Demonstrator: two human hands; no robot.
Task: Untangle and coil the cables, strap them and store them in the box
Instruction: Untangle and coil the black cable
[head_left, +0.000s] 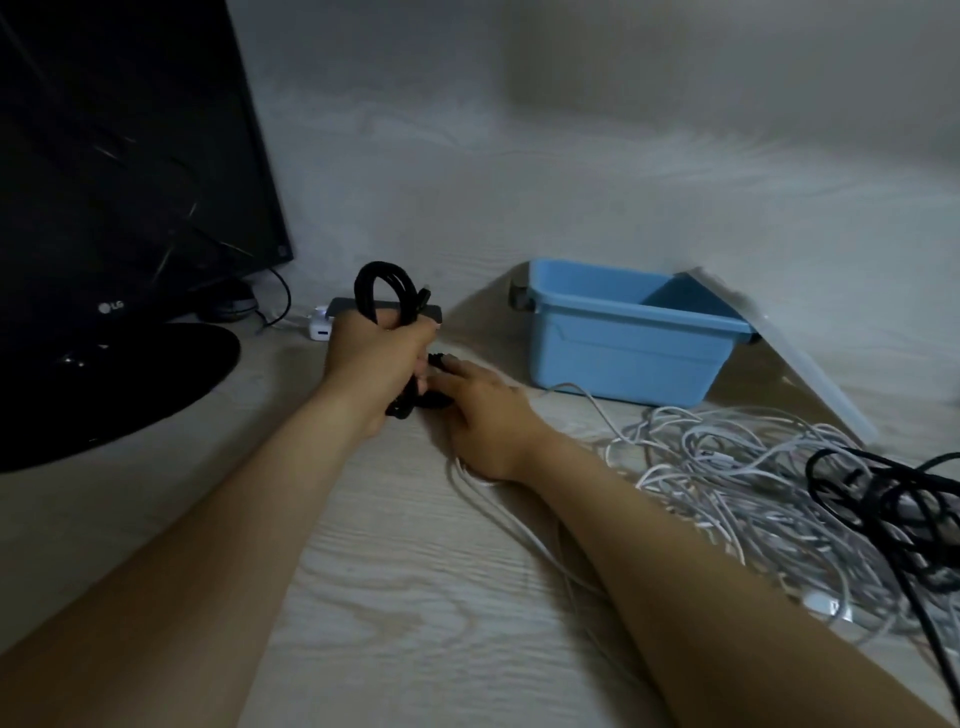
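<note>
My left hand (376, 364) grips a coiled black cable (384, 291); its loop stands up above my fist and its lower end sticks out below. My right hand (480, 415) lies just to the right, its fingertips touching the lower part of that coil at a small black piece, whose nature I cannot tell. The blue plastic box (623, 348) stands open to the right of my hands. A tangle of white cables (737, 483) spreads over the desk at the right, with black cables (883, 499) lying on top of it.
A black monitor (119, 171) on a round stand (104, 384) fills the left. A small white adapter (319, 325) and a dark flat device (431, 312) sit behind my hands. The box's translucent lid (810, 364) leans at the right of the box.
</note>
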